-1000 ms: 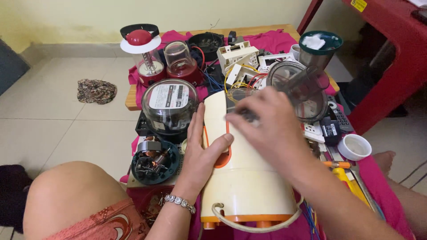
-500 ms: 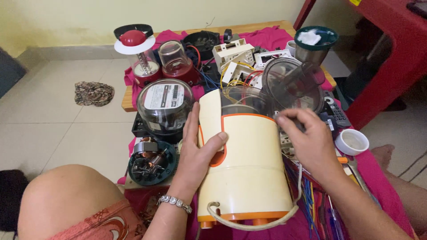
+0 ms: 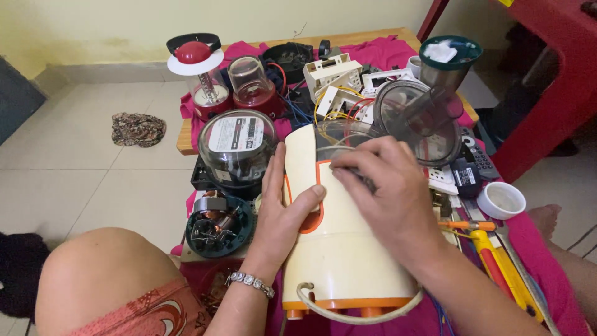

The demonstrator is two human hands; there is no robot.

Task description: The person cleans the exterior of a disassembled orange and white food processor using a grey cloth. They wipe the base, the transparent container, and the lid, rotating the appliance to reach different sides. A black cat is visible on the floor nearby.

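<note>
Since half a second ago the right hand has moved from the clear jar back onto the cream appliance base; whether its grip holds anything I cannot tell. The left hand stays spread flat against the base's left side. The base lies on its side on the pink-clothed tabletop, orange-trimmed, a pale cord looping at its near end.

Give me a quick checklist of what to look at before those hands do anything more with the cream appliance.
1. Left hand braces the cream appliance body at its side: ok.
2. Right hand lies on its top; whatever its fingers grip: cannot tell.
3. Body rests flat on the pink cloth: ok.
4. Cream cord loops loose at the near end: not ok.
5. Screwdrivers lie by the right forearm: ok.
6. Exposed motor sits close to the left hand: not ok.
</note>
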